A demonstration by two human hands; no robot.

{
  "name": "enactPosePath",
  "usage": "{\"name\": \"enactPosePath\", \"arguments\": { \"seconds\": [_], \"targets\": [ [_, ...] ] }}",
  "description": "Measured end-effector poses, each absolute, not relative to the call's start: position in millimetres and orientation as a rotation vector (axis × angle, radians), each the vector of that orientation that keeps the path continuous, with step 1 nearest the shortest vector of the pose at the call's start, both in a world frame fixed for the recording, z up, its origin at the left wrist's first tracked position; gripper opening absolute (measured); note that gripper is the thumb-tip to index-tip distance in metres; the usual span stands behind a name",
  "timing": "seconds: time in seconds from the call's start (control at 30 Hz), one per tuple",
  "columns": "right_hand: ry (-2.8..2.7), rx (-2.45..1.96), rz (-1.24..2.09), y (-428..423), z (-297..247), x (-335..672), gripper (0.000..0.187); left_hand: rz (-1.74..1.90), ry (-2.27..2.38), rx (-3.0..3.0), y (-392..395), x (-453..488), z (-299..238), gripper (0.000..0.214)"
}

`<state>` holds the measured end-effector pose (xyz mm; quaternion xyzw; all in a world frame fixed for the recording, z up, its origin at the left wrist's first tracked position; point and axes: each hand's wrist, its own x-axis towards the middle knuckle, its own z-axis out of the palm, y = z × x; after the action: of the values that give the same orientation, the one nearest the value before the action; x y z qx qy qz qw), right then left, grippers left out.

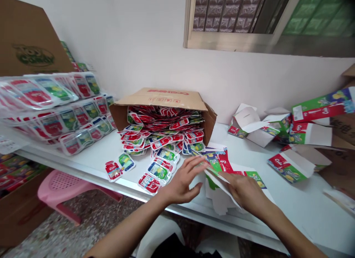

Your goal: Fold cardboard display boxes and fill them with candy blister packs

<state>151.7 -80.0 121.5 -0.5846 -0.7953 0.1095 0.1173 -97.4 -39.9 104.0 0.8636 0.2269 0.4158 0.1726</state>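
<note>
My right hand (246,189) is closed around a flat, unfolded carton (219,178), tilted up above the table edge. My left hand (184,180) is beside the carton's far end, its fingers stretched out and thumb apart. Whether the left fingertips touch the carton is hard to tell. Beneath lie more flat printed cartons (255,176) with red, green and purple faces. To the left of my left hand, several candy sachets (158,171) shaped like cans and bottles lie on the table.
A brown cardboard box (166,97) on its side spills sachets. Clear packs of sachets (69,117) are stacked at left, by a big carton (30,40). Opened small boxes (291,163) are piled at right. A pink stool (66,186) stands below the table's left part.
</note>
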Motion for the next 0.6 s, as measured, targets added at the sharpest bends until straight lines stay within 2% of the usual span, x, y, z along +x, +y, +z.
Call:
{"name": "enactPosePath", "arguments": {
  "seconds": [0.1, 0.23, 0.33, 0.4, 0.5, 0.6],
  "targets": [
    [-2.448, -1.815, 0.173, -75, 137, 153, 0.039, 1.135, 0.430, 2.797, -39, -97, 109, 0.014],
    [-2.583, -1.824, 0.070, -63, 158, 153, 0.031, 0.759, 0.011, 3.238, -51, -88, 114, 0.011],
    [-2.755, -1.710, -0.111, -52, 176, 148, 0.022, 0.600, 0.135, 3.349, -56, -82, 112, 0.009],
    [-2.795, -1.552, -0.289, -46, 189, 144, 0.019, 0.735, 0.307, 3.301, -53, -81, 105, 0.012],
    [-2.541, -1.224, -0.450, -47, 207, 147, 0.016, 1.247, 0.620, 2.969, -44, -83, 91, 0.021],
    [-1.982, -1.179, -0.348, -57, 208, 156, 0.020, 1.490, 0.965, 2.523, -40, -90, 82, 0.018]
  ]
}}
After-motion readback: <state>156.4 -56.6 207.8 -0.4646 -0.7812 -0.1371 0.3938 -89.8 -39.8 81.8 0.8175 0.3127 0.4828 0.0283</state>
